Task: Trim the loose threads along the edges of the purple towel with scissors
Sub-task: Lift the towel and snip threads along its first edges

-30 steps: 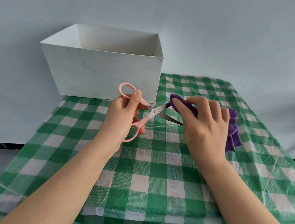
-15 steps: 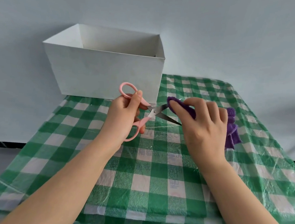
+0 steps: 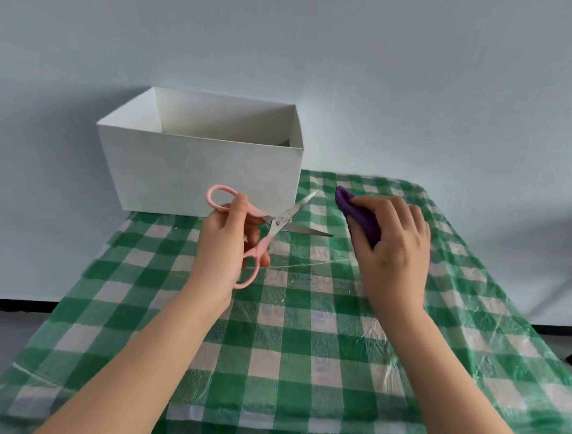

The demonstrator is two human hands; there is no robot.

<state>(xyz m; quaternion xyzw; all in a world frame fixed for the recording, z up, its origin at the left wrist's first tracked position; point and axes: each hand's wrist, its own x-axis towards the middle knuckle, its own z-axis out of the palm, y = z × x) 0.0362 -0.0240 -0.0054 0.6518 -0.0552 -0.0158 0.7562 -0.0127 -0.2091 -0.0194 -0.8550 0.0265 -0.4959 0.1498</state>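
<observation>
From the head view I see a pale wall, a white open box (image 3: 199, 172) and a glossy green checked tablecloth (image 3: 301, 355). My left hand (image 3: 222, 249) grips pink scissors (image 3: 270, 231), blades apart, tips pointing right. Just beyond them, not touching, my right hand (image 3: 394, 252) clutches the bunched, fuzzy purple towel (image 3: 360, 212).
</observation>
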